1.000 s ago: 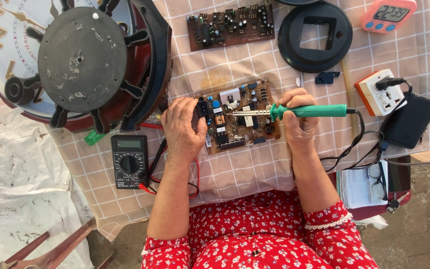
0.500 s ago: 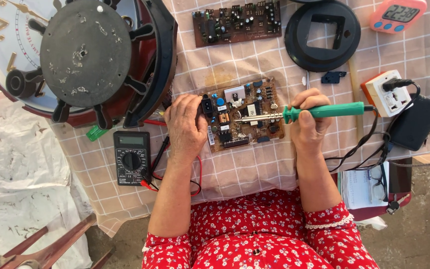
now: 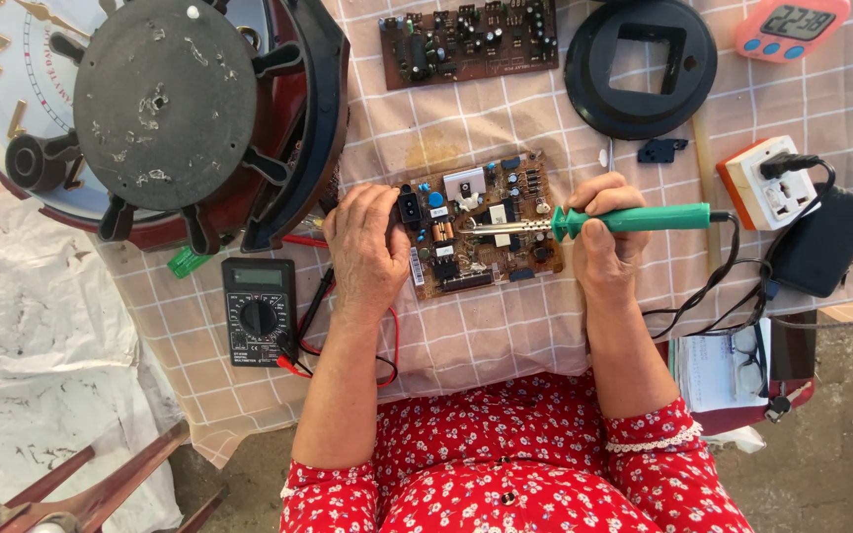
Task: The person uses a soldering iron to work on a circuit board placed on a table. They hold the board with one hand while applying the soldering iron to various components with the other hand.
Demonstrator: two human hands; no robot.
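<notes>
- The soldering iron (image 3: 634,218) had a smooth green plastic handle and a bare metal shaft.
- Just left of it, the circuit board (image 3: 481,224) looked matt brown, studded with glossy plastic and metal parts.
- Under the board, the bench (image 3: 545,109) wore a checked woven cloth, matt and faintly stained.
- Left of the board, the multimeter (image 3: 259,311) was matt black plastic.
- Above the multimeter, the round disc (image 3: 165,104) looked dull grey and scuffed.

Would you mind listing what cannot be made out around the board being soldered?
Head view only:
- Whether the soldering iron tip touches the board: too small.
- The board's left edge: under the left hand.
- Iron's grip: wrapped by the right hand.
- Clock: cut off by the frame's edge.
</notes>
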